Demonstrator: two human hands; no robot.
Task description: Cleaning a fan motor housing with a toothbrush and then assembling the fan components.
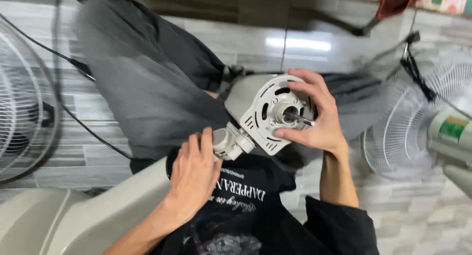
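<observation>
We hold the fan motor [273,115] over our lap, right hand [314,118] wrapped round its vented face to steady it, left hand [194,174] gripping the neck [228,143] below for support.

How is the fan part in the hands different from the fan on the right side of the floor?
The fan motor is bare, with its metal shaft sticking out and no cage; the white fan on the floor wears its wire cage. The motor is held up by the left hand and right hand; the white fan lies on the tiles, untouched. Both are pale in colour.
</observation>
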